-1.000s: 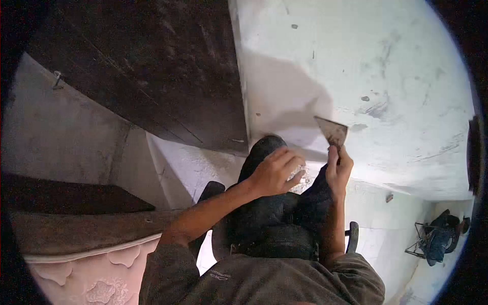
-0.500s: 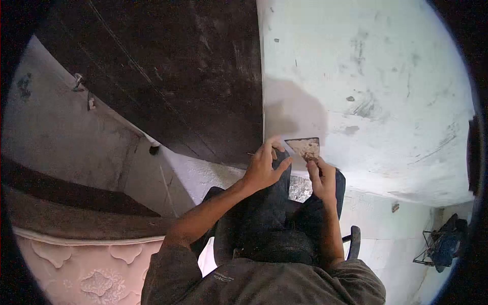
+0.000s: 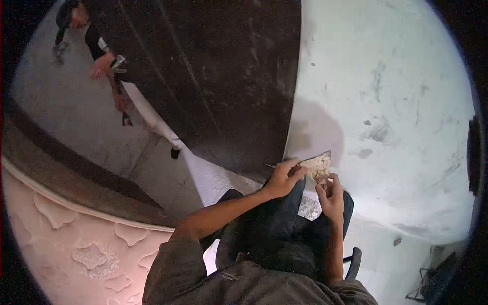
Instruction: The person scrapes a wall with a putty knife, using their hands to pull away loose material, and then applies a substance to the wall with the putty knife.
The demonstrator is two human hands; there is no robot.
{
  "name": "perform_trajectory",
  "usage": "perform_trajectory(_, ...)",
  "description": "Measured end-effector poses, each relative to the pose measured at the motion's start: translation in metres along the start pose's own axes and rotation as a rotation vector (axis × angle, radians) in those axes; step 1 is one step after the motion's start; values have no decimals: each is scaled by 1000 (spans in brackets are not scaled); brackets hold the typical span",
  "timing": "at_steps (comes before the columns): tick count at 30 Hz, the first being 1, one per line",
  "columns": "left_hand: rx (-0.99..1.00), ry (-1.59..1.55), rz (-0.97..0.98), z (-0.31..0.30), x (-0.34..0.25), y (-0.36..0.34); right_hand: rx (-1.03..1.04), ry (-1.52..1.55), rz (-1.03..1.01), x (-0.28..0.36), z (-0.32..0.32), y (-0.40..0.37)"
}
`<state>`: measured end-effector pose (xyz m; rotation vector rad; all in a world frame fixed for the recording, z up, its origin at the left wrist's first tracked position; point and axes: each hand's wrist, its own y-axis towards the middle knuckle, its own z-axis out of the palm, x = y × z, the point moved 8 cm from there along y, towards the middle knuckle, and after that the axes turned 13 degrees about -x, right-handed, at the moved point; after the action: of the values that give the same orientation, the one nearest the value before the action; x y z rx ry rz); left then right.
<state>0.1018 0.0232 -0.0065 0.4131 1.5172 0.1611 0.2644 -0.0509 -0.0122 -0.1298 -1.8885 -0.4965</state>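
Observation:
My right hand (image 3: 332,202) grips a putty knife (image 3: 317,166) by its lower end, its broad triangular blade tilted up and crusted with pale, flaky residue. Close against the blade's left corner is my left hand (image 3: 284,179), fingers curled and thumb near the blade. A thin dark tip juts out to the left of that hand; the rest of this object is hidden by the fingers. Both hands are above my dark-trousered knees, in front of the pale wall (image 3: 386,101).
A large dark panel (image 3: 218,76) fills the upper middle. At upper left a person leans in, one hand (image 3: 122,103) holding a small dark tool. A pink mattress (image 3: 76,239) lies lower left. A chair armrest (image 3: 354,262) is at my right, a dark folded frame (image 3: 439,277) beyond.
My view has shifted, moving the scene right and down. The blade has tilted and come against my left fingers. A person has appeared at upper left.

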Motion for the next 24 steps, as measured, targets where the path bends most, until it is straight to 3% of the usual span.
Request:
perform_trajectory(6, 47, 43, -71, 3, 9, -2, -85, 21, -9, -3, -4, -2)
perform_trajectory(8, 54, 41, -41, 4, 8, -4, -78, -198, -104, 1, -8, -3)
perform_trajectory(13, 93, -5, -11, 11, 7, -7, -116, -289, -100, 6, -21, -5)
perform_trajectory(20, 111, 33, -45, 11, 8, -3, -71, -164, -106, 16, -22, -4)
perform_trajectory(24, 79, -24, -148, 13, 10, -3, -54, -39, 17, 3, -17, -8)
